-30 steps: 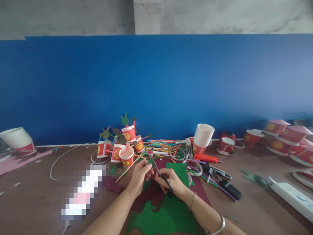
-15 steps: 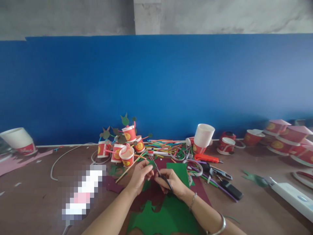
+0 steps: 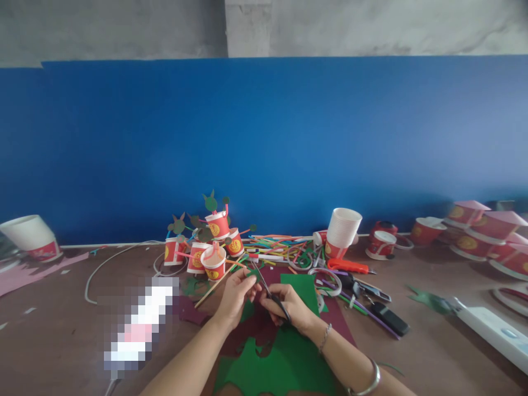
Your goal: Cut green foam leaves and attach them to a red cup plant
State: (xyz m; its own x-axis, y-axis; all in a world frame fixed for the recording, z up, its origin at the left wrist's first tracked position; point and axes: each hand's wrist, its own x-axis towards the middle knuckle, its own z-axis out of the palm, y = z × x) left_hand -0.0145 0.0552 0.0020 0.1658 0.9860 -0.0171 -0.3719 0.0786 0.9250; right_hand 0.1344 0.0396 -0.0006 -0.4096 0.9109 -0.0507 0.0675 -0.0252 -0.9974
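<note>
My left hand (image 3: 236,297) pinches a small piece of green paper (image 3: 252,273) between thumb and fingers, mostly hidden by them. In my right hand (image 3: 291,305) is a pair of scissors (image 3: 281,309) with dark handles, its blades pointing up and left beside the green piece. Whether the blades touch the paper I cannot tell. Below both hands lies a large cut green sheet (image 3: 284,360) on dark red paper (image 3: 344,323). A green rectangle of paper (image 3: 297,289) sits just beyond my right hand.
Red paper cups (image 3: 213,263) with straws and green cutouts stand behind my left hand. Colourful straws (image 3: 272,245) lie along the wall. A stack of white cups (image 3: 344,228), an orange utility knife (image 3: 348,267), tape rolls (image 3: 330,280) and a glue gun (image 3: 493,330) are to the right.
The green piece in my left hand is turned slightly and shows less of its surface. Both hands stay in nearly the same place.
</note>
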